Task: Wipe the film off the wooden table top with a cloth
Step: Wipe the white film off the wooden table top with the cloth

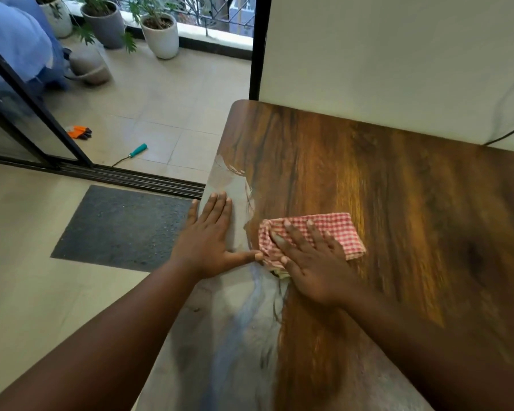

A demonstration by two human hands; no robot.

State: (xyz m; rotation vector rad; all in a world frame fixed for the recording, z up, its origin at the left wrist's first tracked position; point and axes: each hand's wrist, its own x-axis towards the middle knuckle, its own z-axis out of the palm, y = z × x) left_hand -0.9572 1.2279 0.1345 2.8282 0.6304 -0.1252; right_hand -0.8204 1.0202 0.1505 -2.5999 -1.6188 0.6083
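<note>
A dark wooden table top (383,188) fills the right half of the head view. A pale grey film (229,321) covers a strip along its left edge, from about the middle down to the bottom of the frame. My left hand (211,241) lies flat on this film with straight fingers and the thumb stretched out to the right. A folded red-and-white checked cloth (339,229) lies on the bare wood just right of the film's edge. My right hand (306,256) presses flat on the cloth with its fingers spread.
A white wall (398,63) stands behind the table, with a black cable (511,133) at the right. Left of the table lie a dark doormat (122,226), a sliding door track, a teal-handled tool (137,150), orange gloves (79,132) and several potted plants (161,34).
</note>
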